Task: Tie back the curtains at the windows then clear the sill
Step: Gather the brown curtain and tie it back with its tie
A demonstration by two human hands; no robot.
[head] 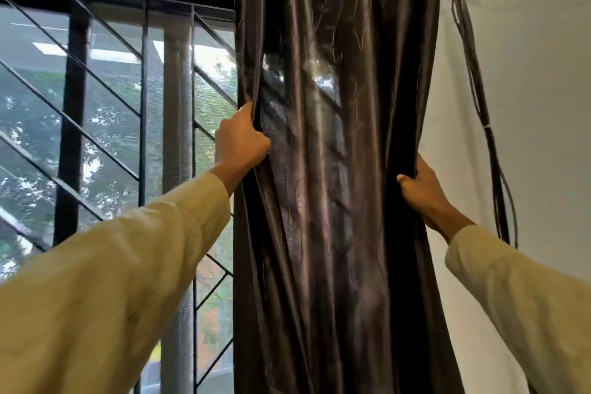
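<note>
A dark brown shiny curtain (335, 169) hangs gathered in folds at the right side of the window (105, 125). My left hand (240, 141) grips the curtain's left edge at mid height. My right hand (422, 189) grips its right edge a little lower, with the fingers curled round the fabric. Both arms wear pale yellow sleeves. The sill is out of view.
A black metal grille (73, 125) with diagonal bars and a mesh screen covers the window on the left. A bundle of dark cords (479, 112) hangs down the white wall (537, 105) to the right of the curtain.
</note>
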